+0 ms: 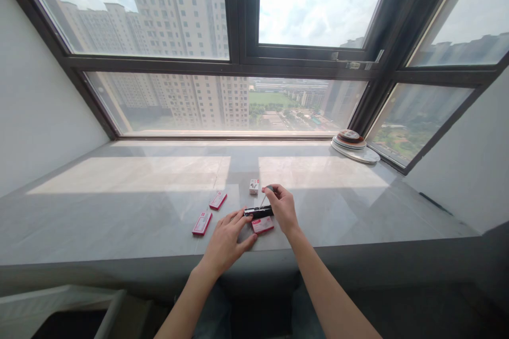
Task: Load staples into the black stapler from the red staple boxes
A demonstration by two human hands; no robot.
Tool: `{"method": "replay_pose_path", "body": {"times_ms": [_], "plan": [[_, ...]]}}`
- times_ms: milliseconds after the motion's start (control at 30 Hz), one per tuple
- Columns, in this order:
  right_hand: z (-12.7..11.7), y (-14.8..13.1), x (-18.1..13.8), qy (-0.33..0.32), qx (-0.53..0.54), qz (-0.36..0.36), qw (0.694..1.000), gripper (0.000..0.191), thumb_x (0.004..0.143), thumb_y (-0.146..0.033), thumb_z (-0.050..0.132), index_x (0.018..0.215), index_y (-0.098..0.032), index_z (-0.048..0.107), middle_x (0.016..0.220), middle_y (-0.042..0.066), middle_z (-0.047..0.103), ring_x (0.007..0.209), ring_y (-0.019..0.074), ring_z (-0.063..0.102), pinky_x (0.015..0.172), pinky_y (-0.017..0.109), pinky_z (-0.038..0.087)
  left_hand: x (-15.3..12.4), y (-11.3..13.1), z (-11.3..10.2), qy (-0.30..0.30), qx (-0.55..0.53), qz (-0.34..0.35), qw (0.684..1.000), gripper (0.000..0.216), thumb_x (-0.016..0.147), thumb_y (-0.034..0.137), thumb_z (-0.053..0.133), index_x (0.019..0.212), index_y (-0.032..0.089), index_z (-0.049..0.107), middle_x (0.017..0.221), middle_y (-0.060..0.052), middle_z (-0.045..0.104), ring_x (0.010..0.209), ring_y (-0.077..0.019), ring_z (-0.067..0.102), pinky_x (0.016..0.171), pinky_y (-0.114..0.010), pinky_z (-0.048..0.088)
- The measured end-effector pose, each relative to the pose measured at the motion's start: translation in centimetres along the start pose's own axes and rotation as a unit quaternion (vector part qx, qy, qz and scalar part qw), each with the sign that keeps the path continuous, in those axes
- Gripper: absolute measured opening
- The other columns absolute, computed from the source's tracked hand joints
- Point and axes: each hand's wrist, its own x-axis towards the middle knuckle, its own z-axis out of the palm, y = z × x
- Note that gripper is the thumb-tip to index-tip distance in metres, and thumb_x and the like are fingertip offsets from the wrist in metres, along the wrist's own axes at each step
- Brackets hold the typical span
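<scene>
Head view, grey windowsill point(119, 196), windows point(167, 100), black tool point(258, 211)

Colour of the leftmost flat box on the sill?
Pink-red with a white patch on top: the flat box, best seen in the head view.

A wide grey stone window sill point(119, 212) carries everything, lit by two pale sun patches across its far half. Near its front edge, at the middle, lies a small black oblong device point(258, 212), with a flat red box point(262, 224) touching its near side. Two more red boxes point(202, 223) point(218, 200) lie to the left, apart from each other. A little white box point(254, 186) stands just beyond. A stack of round discs point(353, 145) sits in the far right corner.
</scene>
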Motion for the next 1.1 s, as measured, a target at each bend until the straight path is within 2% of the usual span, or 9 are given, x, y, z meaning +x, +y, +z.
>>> {"method": "replay_pose_path", "body": {"times_ms": [167, 333, 433, 533, 633, 800, 900, 1000, 1100], "plan": [[-6.1, 3.3, 0.1, 0.061, 0.13, 0.14, 0.98, 0.044, 0.092, -0.053, 0.046, 0.102, -0.016, 0.067, 0.106, 0.013, 0.071, 0.091, 0.0231, 0.069, 0.065, 0.029, 0.058, 0.1, 0.0, -0.2, 0.001, -0.031, -0.017, 0.999, 0.038, 0.089, 0.04, 0.066, 0.126, 0.033, 0.062, 0.151, -0.004, 0.049, 0.142, -0.0278, 0.04, 0.112, -0.048, 0.039], [-9.6, 5.7, -1.7, 0.006, -0.004, 0.256, 0.967, 0.055, 0.092, -0.066, 0.043, 0.089, -0.016, 0.065, 0.065, 0.005, 0.066, 0.041, 0.0157, 0.057, 0.037, 0.025, 0.041, 0.4, 0.3, -0.2, 0.006, -0.048, -0.039, 0.998, 0.027, 0.084, 0.037, 0.07, 0.109, 0.032, 0.067, 0.149, -0.003, 0.052, 0.141, -0.0277, 0.04, 0.111, -0.048, 0.04], [-7.8, 5.0, -3.2, -0.086, -0.113, 0.2, 0.97, 0.059, 0.095, -0.067, 0.036, 0.081, -0.018, 0.066, 0.053, 0.002, 0.061, 0.037, 0.0141, 0.052, 0.039, 0.024, 0.034, 0.6, 0.5, 0.1, 0.013, -0.052, -0.043, 0.998, 0.027, 0.081, 0.036, 0.072, 0.107, 0.032, 0.068, 0.148, -0.003, 0.053, 0.138, -0.0274, 0.044, 0.111, -0.048, 0.04], [-4.9, 3.7, -4.4, -0.144, -0.176, 0.105, 0.968, 0.045, 0.093, -0.058, 0.05, 0.075, -0.019, 0.065, 0.057, 0.001, 0.064, 0.05, 0.0146, 0.058, 0.049, 0.024, 0.036, 0.8, 0.4, 0.2, 0.015, -0.061, -0.039, 0.997, 0.028, 0.08, 0.035, 0.073, 0.108, 0.032, 0.068, 0.147, -0.003, 0.054, 0.135, -0.027, 0.047, 0.111, -0.047, 0.041], [-3.5, 3.1, -4.8, -0.143, -0.2, 0.07, 0.967, 0.034, 0.092, -0.049, 0.056, 0.076, -0.019, 0.064, 0.063, 0.001, 0.067, 0.059, 0.0157, 0.06, 0.055, 0.024, 0.036, 0.7, -0.1, -0.1, 0.016, -0.08, -0.039, 0.996, 0.028, 0.081, 0.035, 0.072, 0.109, 0.031, 0.068, 0.147, -0.003, 0.054, 0.135, -0.0266, 0.049, 0.112, -0.044, 0.041], [-5.5, 2.6, -4.4, -0.115, -0.253, 0.092, 0.956, 0.029, 0.091, -0.046, 0.057, 0.08, -0.02, 0.065, 0.062, 0.001, 0.065, 0.06, 0.0177, 0.06, 0.056, 0.026, 0.034, 0.3, -1.1, -0.8, 0.002, -0.101, -0.031, 0.994, 0.026, 0.084, 0.035, 0.069, 0.11, 0.031, 0.067, 0.149, -0.002, 0.053, 0.134, -0.025, 0.053, 0.113, -0.039, 0.042], [-5.6, 1.3, -4.3, -0.077, -0.282, 0.045, 0.955, 0.025, 0.094, -0.044, 0.055, 0.097, -0.023, 0.068, 0.062, -0.001, 0.063, 0.062, 0.0189, 0.06, 0.057, 0.026, 0.033, 0.1, -1.2, -0.8, 0.001, -0.093, -0.027, 0.995, 0.03, 0.086, 0.035, 0.068, 0.115, 0.03, 0.066, 0.151, -0.002, 0.05, 0.136, -0.0257, 0.05, 0.114, -0.04, 0.041], [-3.5, 0.0, -4.0, -0.104, -0.262, -0.009, 0.959, 0.026, 0.096, -0.04, 0.053, 0.109, -0.026, 0.07, 0.07, 0.001, 0.068, 0.068, 0.0191, 0.062, 0.062, 0.026, 0.036, 0.1, -1.1, -0.5, 0.005, -0.086, -0.031, 0.996, 0.032, 0.087, 0.036, 0.067, 0.118, 0.03, 0.066, 0.151, -0.004, 0.05, 0.137, -0.0269, 0.049, 0.115, -0.042, 0.041], [-0.6, -0.3, -3.7, -0.136, -0.216, 0.0, 0.967, 0.024, 0.094, -0.039, 0.055, 0.102, -0.023, 0.072, 0.071, 0.002, 0.07, 0.071, 0.019, 0.064, 0.064, 0.026, 0.039, 0.2, -1.1, -0.3, 0.002, -0.087, -0.032, 0.996, 0.033, 0.087, 0.037, 0.067, 0.12, 0.03, 0.065, 0.15, -0.004, 0.052, 0.136, -0.0267, 0.05, 0.115, -0.042, 0.041]]}}
